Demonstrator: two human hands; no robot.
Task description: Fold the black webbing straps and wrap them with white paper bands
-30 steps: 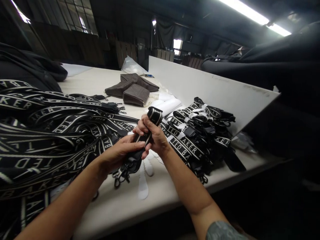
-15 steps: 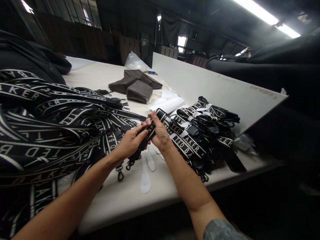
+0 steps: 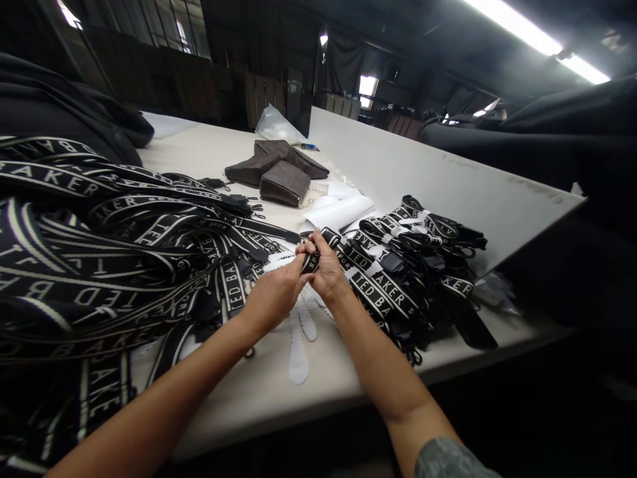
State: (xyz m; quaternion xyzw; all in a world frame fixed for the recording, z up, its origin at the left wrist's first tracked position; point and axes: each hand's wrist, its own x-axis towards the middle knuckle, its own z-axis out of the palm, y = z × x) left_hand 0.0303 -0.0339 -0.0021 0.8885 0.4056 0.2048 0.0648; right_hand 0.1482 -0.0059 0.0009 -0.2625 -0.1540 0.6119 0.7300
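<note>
Both my hands meet over the table's middle on one folded black strap with white lettering. My left hand is closed around its lower part. My right hand pinches its upper folded end, fingers curled. Just below my hands lie several white serrated paper strips. Right of my right hand sits a pile of bundled straps tied with white bands. Left of my left hand spreads a big heap of loose lettered straps.
Brown quilted pouches and white paper sheets lie farther back on the pale table. A white board stands upright along the right edge. Dark fabric is piled at far left and far right.
My hands have lowered the folded strap and carried it forward toward the bundled pile. The strap's clips no longer hang below my left hand.
</note>
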